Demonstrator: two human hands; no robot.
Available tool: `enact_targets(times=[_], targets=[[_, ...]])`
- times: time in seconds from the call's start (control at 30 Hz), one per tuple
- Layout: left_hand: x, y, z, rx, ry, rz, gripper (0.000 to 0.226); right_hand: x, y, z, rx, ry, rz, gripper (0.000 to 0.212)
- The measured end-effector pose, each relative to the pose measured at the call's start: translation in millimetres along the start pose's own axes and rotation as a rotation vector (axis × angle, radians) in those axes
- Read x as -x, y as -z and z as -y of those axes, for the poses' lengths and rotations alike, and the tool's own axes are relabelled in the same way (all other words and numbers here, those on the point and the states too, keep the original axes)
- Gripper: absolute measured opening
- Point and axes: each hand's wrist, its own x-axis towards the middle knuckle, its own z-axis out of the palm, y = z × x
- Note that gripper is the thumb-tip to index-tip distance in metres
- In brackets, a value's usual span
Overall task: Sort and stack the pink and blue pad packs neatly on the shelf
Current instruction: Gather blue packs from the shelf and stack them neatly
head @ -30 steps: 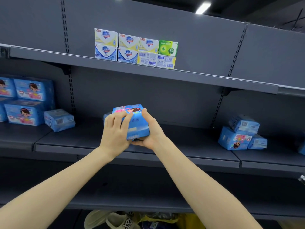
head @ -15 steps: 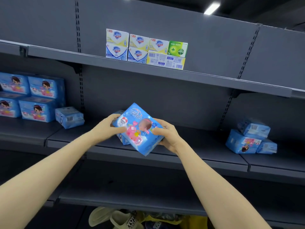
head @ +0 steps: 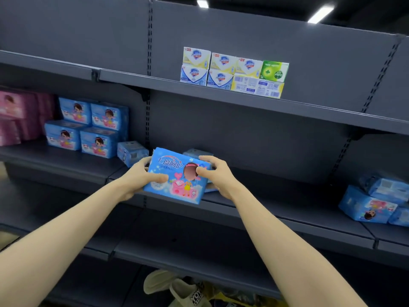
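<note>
Clamping fingers of left hand point(head: 139, 178) and right hand point(head: 218, 176) on both ends of the blue pad pack point(head: 172, 171), mid-frame. Probably handling as light, soft and slick-wrapped.

Bare left forearm point(head: 66, 235), right forearm point(head: 276, 235)

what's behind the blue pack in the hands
Behind the held blue pack, a second blue pack sits on the shelf; only its top corner shows clearly. The rest is covered by the held pack and the right hand.
</note>
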Motion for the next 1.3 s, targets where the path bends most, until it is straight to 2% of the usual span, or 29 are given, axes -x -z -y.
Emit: enact_targets(times=[0.13, 0.2, 0.33, 0.4, 0.47, 0.6, 0.63, 0.8, 0.97, 1.03, 1.13, 1.2, 1.3], targets=[[19.5, 28.8, 8.7, -0.028, -0.018, -0.126, 0.092, -13.4, -41.2, 11.0, 0.214, 0.064, 0.135, 0.057], [33.6, 49.4, 12.1, -0.027, -0.014, -0.178, 0.100, -18.1, -64.1, 18.5, 0.223, 0.098, 0.191, 0.057], [64.8, 88.9, 17.5, -0.030, 0.009, -0.274, 0.084, -30.4, -115.3, 30.8, 0.235, 0.106, 0.325, 0.042], [79.5, 108.1, 21.0, -0.007, 0.064, -0.319, 0.089, -35.6, -140.9, 37.2, 0.228, 0.083, 0.389, 0.041], [94.5, 127.6, 24.9, -0.013, 0.108, -0.364, 0.091, -40.6, -167.6, 44.5, 0.205, 0.048, 0.456, 0.045], [120.6, 156.1, 31.0, -0.020, 0.083, -0.493, 0.077, -48.0, -223.5, 60.3, 0.295, 0.018, 0.522, 0.071], [126.7, 161.9, 31.9, -0.028, 0.077, -0.525, 0.074, -48.6, -235.7, 64.4, 0.319, 0.021, 0.543, 0.071], [156.1, 194.3, 39.1, -0.030, 0.087, -0.650, 0.050, -50.4, -287.7, 79.4, 0.286, 0.035, 0.642, 0.045], [173.0, 225.2, 53.2, -0.068, 0.141, -0.756, 0.059, -58.7, -343.2, 82.6, 0.305, 0.064, 0.735, 0.039], [176.8, 236.5, 60.7, -0.064, 0.156, -0.788, 0.063, -65.1, -368.3, 82.1, 0.328, 0.077, 0.755, 0.051], [179.7, 253.4, 70.5, -0.062, 0.178, -0.855, 0.052, -76.6, -399.9, 79.7, 0.351, 0.125, 0.811, 0.067], [177.8, 267.4, 77.0, -0.082, 0.182, -0.892, 0.042, -84.9, -417.2, 79.3, 0.336, 0.153, 0.857, 0.061], [172.6, 289.9, 86.5, -0.096, 0.205, -0.937, 0.043, -97.2, -437.6, 79.4, 0.317, 0.188, 0.907, 0.054]])
